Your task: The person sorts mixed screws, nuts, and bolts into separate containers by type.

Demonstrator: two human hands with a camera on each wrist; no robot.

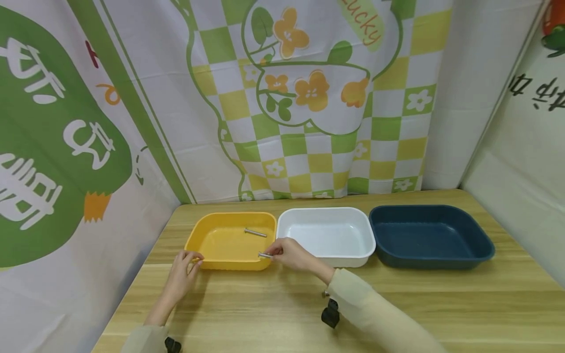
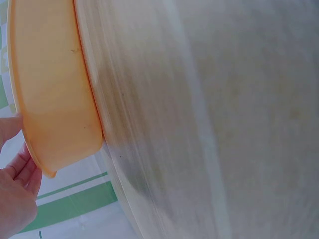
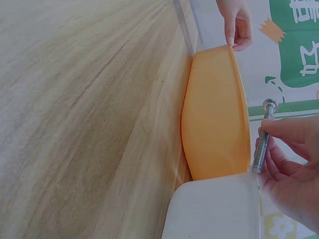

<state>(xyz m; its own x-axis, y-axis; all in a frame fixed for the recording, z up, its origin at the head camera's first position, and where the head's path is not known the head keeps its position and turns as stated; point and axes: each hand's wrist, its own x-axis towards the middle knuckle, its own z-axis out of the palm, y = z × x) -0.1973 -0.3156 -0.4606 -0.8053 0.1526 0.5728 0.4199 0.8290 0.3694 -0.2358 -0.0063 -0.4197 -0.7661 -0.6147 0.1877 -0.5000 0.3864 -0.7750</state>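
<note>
My right hand [image 1: 295,254] pinches a metal bolt [image 3: 263,142] between thumb and fingers, above the right front corner of the yellow tray [image 1: 231,264]. In the right wrist view the bolt's round head and threaded shank both show. Another bolt [image 1: 255,233] lies inside the tray toward its back right. At the tray's front left corner, my left hand [image 1: 180,275] grips the rim, with the thumb on one side and fingers on the other in the left wrist view.
A white tray [image 1: 326,238] stands right beside the yellow one, then a dark blue tray [image 1: 430,262] to its right. All rest on a wooden table [image 1: 247,309]. A small metal piece [image 1: 325,294] lies by the right sleeve. Printed curtains [image 1: 309,162] hang behind and at the sides.
</note>
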